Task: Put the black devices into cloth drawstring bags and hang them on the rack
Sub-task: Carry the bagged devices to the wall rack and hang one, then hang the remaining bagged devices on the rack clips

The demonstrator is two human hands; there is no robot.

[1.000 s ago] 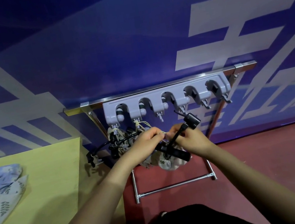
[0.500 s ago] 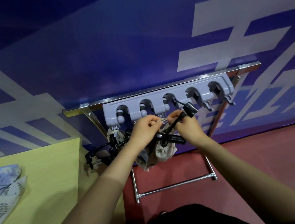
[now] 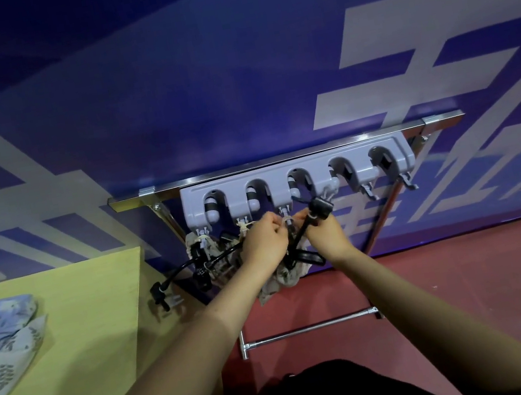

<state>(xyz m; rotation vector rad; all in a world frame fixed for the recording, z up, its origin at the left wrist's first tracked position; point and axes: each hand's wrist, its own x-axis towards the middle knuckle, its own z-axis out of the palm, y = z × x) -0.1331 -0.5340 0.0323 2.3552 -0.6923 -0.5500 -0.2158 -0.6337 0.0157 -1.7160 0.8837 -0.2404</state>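
Both hands pinched a drawstring at the grey hook rack (image 3: 296, 170): left hand (image 3: 265, 241), right hand (image 3: 325, 234). The patterned bag (image 3: 284, 278) with its black device (image 3: 318, 209) hung just below the rack's third hook.

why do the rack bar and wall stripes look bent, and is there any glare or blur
Head view: wide-angle distortion bows the metal rack bar and the wall stripes; a bright glare streak runs along that bar; the hands and the black device are slightly soft; the lower edge is dark, and the table is evenly lit.
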